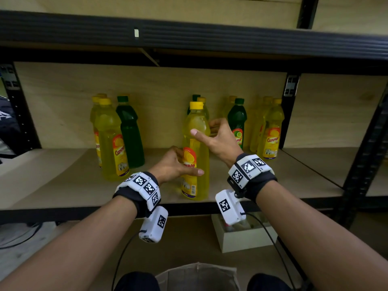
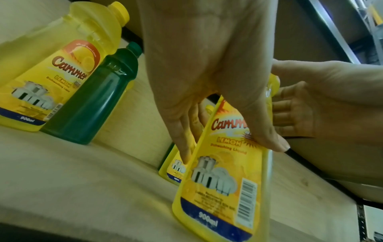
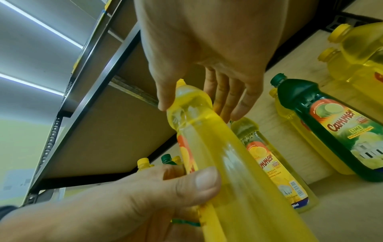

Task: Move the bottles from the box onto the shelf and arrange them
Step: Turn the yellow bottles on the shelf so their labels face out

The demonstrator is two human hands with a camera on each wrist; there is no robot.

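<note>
You are facing a black metal rack with pale plywood boards, and the shelf [image 1: 63, 181] in front of you is carrying upright plastic bottles in three clusters. At the left, yellow ones are standing beside a dark green bottle [image 1: 129, 131]; at the right, a lime bottle [image 1: 237, 122] with a green cap is standing among more yellow ones.

The lemon bottle [image 1: 195, 152] is standing upright near the shelf's front edge, between your two hands. It is translucent yellow plastic, tapering to a narrow shoulder under a ribbed yellow cap, with a glossy yellow and orange label and a barcode low on it.

Your left hand [image 1: 172, 164] is gripping its lower body: the thumb is lying across the label and the fingers are curling round the far side, palm turned inward. Your right hand [image 1: 218, 137] is reaching in from the right at shoulder height, the thumb pressing on the front and the fingers lying fairly straight behind the bottle, so its grip is looking loose rather than clenched.

Below the shelf, a pale box [image 1: 243, 238] is sitting on the floor.
</note>
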